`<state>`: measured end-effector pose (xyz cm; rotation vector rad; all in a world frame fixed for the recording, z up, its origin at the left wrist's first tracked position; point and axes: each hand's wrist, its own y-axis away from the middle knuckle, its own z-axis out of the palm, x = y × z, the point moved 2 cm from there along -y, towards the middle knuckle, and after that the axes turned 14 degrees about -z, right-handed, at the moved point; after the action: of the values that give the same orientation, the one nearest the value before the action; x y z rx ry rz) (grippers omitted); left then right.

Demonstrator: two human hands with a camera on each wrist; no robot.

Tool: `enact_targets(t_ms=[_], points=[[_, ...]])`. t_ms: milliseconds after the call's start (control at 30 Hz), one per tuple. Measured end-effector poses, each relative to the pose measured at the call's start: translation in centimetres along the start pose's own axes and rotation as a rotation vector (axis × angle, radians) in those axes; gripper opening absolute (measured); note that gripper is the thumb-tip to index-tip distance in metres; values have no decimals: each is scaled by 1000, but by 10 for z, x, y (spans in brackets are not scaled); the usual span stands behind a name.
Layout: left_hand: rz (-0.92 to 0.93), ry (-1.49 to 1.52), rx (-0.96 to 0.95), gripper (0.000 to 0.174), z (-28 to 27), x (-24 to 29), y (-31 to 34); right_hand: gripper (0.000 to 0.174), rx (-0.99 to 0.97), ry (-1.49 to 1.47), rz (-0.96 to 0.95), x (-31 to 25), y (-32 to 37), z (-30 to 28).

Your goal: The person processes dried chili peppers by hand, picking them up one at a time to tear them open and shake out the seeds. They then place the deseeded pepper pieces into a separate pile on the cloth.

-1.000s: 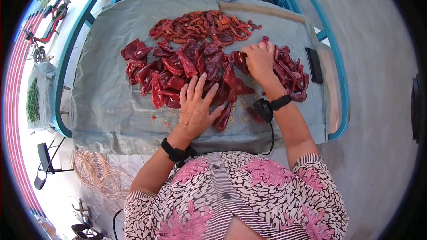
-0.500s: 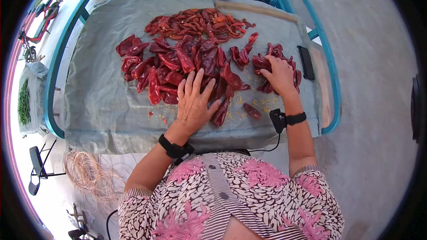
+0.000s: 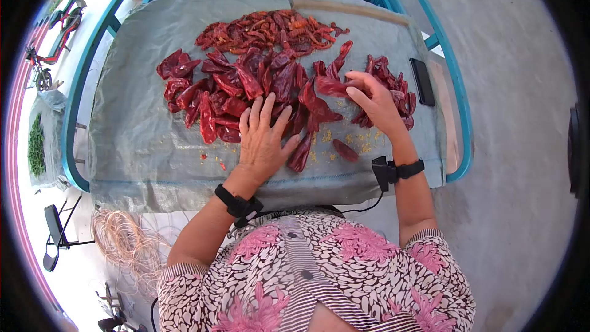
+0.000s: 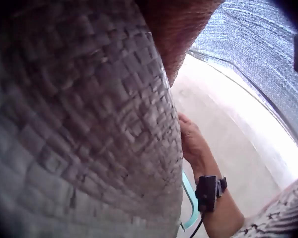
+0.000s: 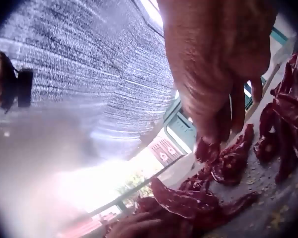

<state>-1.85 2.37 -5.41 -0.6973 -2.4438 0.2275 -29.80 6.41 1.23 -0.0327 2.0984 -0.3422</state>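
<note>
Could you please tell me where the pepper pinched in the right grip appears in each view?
Head: right of centre, at the thumb and fingertips of the right grip, the pepper.
Left wrist: the pepper is not visible.
Right wrist: just below centre, the pepper at the fingertips.
Shared landmark: the teal frame.

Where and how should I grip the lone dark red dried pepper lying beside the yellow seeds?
Probably best pinched across its middle from above, fingers on both long sides: the dark red dried pepper is slim, lies low on the grey-green woven sheet, and no other pepper touches it.
</note>
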Motion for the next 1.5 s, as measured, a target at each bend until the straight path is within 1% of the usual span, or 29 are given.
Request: enact_targets(t_ms=[100,200,300,400,500,600,700,800,900,933,1033,1133,1233,1267,1367,1467,1500], points=[[-2,-17,-7,60,-1,0,0,45,-61,421,-165,12,-18,-5],[-18,-20,-4,58,-4,2,0,52,-92,596,-337,26,-34,0],[-18,-42,-9,58,-4,2,0,57,-166,706,-437,48,-51,9],[-41,-70,-18,57,-5,2,0,61,-388,757,-326,61,-63,15],[-31,-83,-4,57,-3,-1,0,52,-349,809,-416,69,-67,15],[-36,-115,-3,56,-4,0,-1,41,-258,814,-381,66,-64,6],[-27,-138,-3,56,-3,-1,-1,36,-187,775,-275,53,-62,-10],[-22,-162,5,55,-2,0,-1,34,-65,520,-375,48,-54,-11],[-23,-183,8,55,-1,-1,0,33,-117,337,-345,25,-52,-7],[-27,-194,6,55,-2,0,0,37,-136,239,-326,22,-52,-7],[-30,-193,12,55,-2,-1,0,41,-205,17,-250,10,-50,1],[-36,-179,18,55,-4,1,-1,44,-191,-122,-194,8,-48,-4],[-37,-201,2,55,-6,2,0,37,-235,610,-413,39,-39,-16],[-38,-206,1,55,-5,1,-1,35,-377,723,-347,48,-35,-18],[-42,-212,-9,56,-3,-1,0,33,-422,805,-417,55,-24,-13],[-44,-205,-16,56,-3,-1,-1,31,-398,788,-402,58,-22,-15],[-44,-201,-16,56,-4,0,-1,33,-443,792,-365,56,-22,-16]])
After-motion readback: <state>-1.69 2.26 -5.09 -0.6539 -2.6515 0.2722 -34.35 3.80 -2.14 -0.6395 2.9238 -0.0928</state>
